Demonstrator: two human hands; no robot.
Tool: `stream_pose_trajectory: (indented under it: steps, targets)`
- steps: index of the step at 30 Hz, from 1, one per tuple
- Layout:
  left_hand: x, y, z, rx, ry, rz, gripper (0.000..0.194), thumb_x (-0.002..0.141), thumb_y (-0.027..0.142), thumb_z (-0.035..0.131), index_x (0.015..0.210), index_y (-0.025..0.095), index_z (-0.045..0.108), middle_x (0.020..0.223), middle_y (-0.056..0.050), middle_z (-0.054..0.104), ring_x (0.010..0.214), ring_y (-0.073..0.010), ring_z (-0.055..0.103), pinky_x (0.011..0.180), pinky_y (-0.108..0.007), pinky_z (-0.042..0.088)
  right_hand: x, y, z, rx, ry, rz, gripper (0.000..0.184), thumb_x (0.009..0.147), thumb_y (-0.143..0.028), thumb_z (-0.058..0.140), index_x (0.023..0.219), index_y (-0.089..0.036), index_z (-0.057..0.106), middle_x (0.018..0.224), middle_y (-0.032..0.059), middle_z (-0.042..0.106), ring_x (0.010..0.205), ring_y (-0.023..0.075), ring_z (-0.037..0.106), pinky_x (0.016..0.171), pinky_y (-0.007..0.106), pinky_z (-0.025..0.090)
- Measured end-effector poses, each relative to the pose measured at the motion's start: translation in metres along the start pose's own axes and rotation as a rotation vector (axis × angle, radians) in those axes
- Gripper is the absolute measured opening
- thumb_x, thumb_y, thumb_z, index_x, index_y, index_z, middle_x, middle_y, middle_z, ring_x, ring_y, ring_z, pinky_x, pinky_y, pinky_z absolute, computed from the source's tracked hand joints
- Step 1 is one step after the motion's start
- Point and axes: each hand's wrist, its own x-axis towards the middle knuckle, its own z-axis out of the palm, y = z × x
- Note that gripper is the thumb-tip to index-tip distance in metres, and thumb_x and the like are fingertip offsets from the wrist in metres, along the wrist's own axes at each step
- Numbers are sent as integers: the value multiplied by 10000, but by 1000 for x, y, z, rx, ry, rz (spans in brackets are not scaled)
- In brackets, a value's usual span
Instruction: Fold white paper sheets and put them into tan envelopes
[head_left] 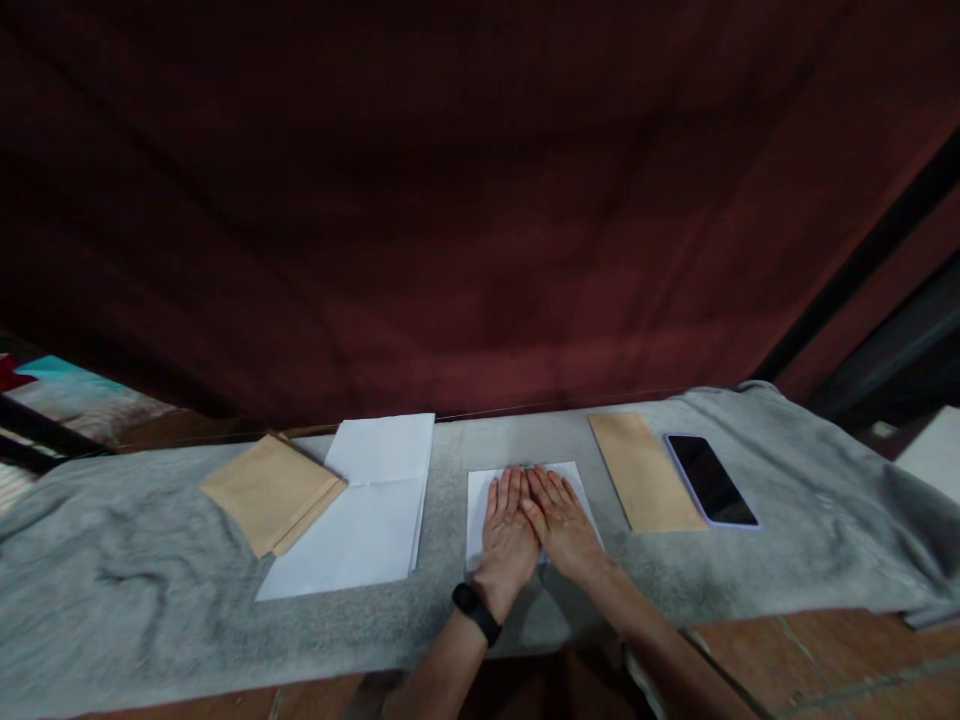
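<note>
At the left of the long worktop [187, 625], which is draped in soft grey cloth [82, 580], flat tan paper envelopes [270, 490] lie at a slant, their right-hand part overlapping a stack of large white paper sheets [367, 525] with a crease running across it. To the right of that stack, and apart from it, a smaller white rectangular piece of paper [475, 515] lies flat on the cloth beneath both hands. The left hand [511, 535], a black band [476, 613] around its wrist, reaches forward palm down on the paper, its fingers straight and mostly side by side, the outermost slightly apart. The right hand [568, 530] comes in at an angle from the right, also flat and palm down, fingers extended and a little fanned, its thumb lying against the edge of the left hand. The two hands touch, with fingertips near the paper's far edge. Farther right lies a flat tan rectangular paper piece [637, 475], and just beside it a dark-screened phone in a pale purple case [712, 480].
</note>
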Motion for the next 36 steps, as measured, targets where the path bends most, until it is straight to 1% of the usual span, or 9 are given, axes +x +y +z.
stream_pose_trajectory:
  steps: [4, 10, 17, 24, 27, 29, 31, 33, 36]
  targets:
    - [3, -5, 3, -8, -27, -10, 597, 954, 164, 357, 1548, 102, 355, 1607, -141, 376, 1520, -268, 263, 1231, -470, 274, 1, 3, 8, -57, 12, 12, 601, 1074, -443, 191, 1497, -115, 464, 1555, 119, 453, 1473, 246, 364, 1215, 468, 288]
    - [-1, -23, 5, -16, 36, -103, 568, 993, 222, 317, 1537, 68, 365, 1601, -162, 370, 1511, -263, 290, 1219, -482, 301, -3, 19, 18, -178, 128, 27, 597, 1065, -452, 220, 1511, -128, 449, 1541, 140, 465, 1456, 277, 393, 1197, 501, 294]
    - [-11, -44, -1, 43, 58, -181, 571, 1008, 288, 310, 1528, 64, 387, 1587, -159, 395, 1504, -262, 309, 1223, -468, 291, -10, 40, 17, -264, 246, 30, 622, 1062, -451, 241, 1500, -60, 448, 1513, 190, 483, 1409, 319, 455, 1161, 497, 337]
    - [-18, -56, 1, 57, 73, -214, 577, 1021, 330, 296, 1519, 55, 398, 1570, -173, 422, 1492, -274, 336, 1212, -469, 308, -20, 56, 14, -287, 317, 48, 627, 1061, -460, 305, 1533, -55, 382, 1483, 201, 520, 1384, 316, 485, 1144, 484, 368]
    - [-19, -53, -2, 55, 94, -240, 574, 1020, 325, 303, 1517, 53, 397, 1571, -185, 416, 1498, -288, 319, 1216, -498, 296, -23, 55, 9, -273, 344, 49, 644, 1056, -441, 347, 1571, -58, 292, 1488, 218, 507, 1390, 317, 479, 1140, 494, 380]
    - [-21, -44, -4, 42, 111, -217, 574, 1020, 312, 310, 1528, 51, 372, 1587, -185, 388, 1508, -288, 292, 1223, -507, 284, -25, 46, 5, -251, 330, 27, 651, 1058, -431, 347, 1582, -56, 254, 1508, 219, 483, 1407, 314, 459, 1143, 494, 382]
    - [-26, -31, -6, 11, 112, -143, 578, 1017, 290, 323, 1548, 62, 330, 1612, -169, 347, 1521, -277, 258, 1229, -500, 283, -28, 33, 2, -210, 286, -23, 638, 1063, -423, 328, 1588, -71, 242, 1531, 197, 462, 1432, 297, 428, 1156, 483, 374]
    - [-33, -19, -5, -19, 103, -60, 586, 1006, 261, 340, 1566, 93, 299, 1632, -140, 315, 1529, -267, 229, 1231, -503, 290, -34, 19, 1, -154, 224, -102, 614, 1064, -409, 320, 1597, -115, 237, 1559, 152, 441, 1455, 265, 396, 1180, 461, 355]
    - [-43, -9, -2, -31, 79, 10, 597, 982, 200, 347, 1570, 110, 289, 1638, -125, 307, 1530, -261, 223, 1231, -513, 289, -43, 5, 2, -113, 168, -162, 587, 1063, -382, 333, 1591, -136, 263, 1574, 119, 429, 1466, 229, 378, 1202, 432, 331]
